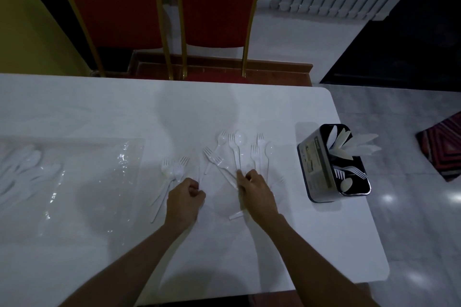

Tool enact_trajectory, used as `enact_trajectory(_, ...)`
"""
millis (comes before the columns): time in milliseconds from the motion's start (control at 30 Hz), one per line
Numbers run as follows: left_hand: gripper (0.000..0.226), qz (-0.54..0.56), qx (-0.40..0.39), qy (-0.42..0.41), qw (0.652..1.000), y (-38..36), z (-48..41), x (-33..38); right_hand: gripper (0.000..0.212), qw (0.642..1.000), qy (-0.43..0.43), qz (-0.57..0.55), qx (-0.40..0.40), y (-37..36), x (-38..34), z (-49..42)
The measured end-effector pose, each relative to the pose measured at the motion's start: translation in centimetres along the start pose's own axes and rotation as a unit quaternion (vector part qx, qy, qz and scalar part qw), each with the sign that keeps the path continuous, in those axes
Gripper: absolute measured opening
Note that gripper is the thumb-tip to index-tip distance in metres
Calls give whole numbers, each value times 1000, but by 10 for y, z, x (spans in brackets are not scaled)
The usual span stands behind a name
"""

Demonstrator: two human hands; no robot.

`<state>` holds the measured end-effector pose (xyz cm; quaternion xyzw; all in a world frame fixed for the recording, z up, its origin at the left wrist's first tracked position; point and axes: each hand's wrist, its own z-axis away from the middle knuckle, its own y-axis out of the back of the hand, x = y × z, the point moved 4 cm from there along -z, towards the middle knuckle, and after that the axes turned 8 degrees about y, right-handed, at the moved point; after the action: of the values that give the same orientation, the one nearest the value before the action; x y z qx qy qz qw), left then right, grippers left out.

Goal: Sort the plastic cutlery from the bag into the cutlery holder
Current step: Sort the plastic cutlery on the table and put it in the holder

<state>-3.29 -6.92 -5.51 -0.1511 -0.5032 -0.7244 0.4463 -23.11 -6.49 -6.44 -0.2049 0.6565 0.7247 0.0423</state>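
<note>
Several white plastic forks and spoons (239, 152) lie fanned out on the white table (287, 244). My left hand (185, 198) is curled into a fist by two forks (174, 169), and a thin white handle seems to run through it. My right hand (255, 189) lies over the handles of the middle pile, index finger stretched onto them and thumb apart. One handle end (235, 217) shows below the palm. The black cutlery holder (321, 169) stands at the right with knives, forks and a spoon in it. The clear bag (82, 177) lies at the left with spoons inside.
Two red chairs with gold frames (214, 7) stand behind the table's far edge. The table's right edge runs just past the holder, with tiled floor and a patterned rug (441, 149) beyond.
</note>
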Motion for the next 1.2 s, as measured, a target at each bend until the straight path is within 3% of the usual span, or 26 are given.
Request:
enact_trajectory(67,7,-11,-3,-7,1000,-2,-1,-1,39,999,0,-32,6,6,3,0)
enact_trajectory(200,7,-26,-15,-27,999,-5,1,-1,22,978,-143,-107,105,33,30,8)
enact_trajectory(267,11,-25,-12,-31,999,-4,2,-1,13,984,-143,-93,56,39,39,16)
enact_trajectory(400,16,-33,-16,-38,999,-7,11,-5,52,970,-223,-52,-76,27,33,46)
enact_trajectory(533,12,-34,-10,-53,998,-8,23,-9,75,935,-329,-103,-78,-1,22,66)
enact_trajectory(700,12,-71,48,-52,995,2,25,-19,39,912,-353,-208,-3,2,16,56)
enact_trajectory(833,10,-79,121,-5,989,17,26,-22,24,912,-350,-214,18,11,26,48)
enact_trajectory(1000,7,-86,101,4,991,15,20,-22,18,920,-349,-173,30,19,36,39)
enact_trajectory(1200,8,-72,51,-28,996,5,24,-19,18,894,-407,-174,72,24,46,41)
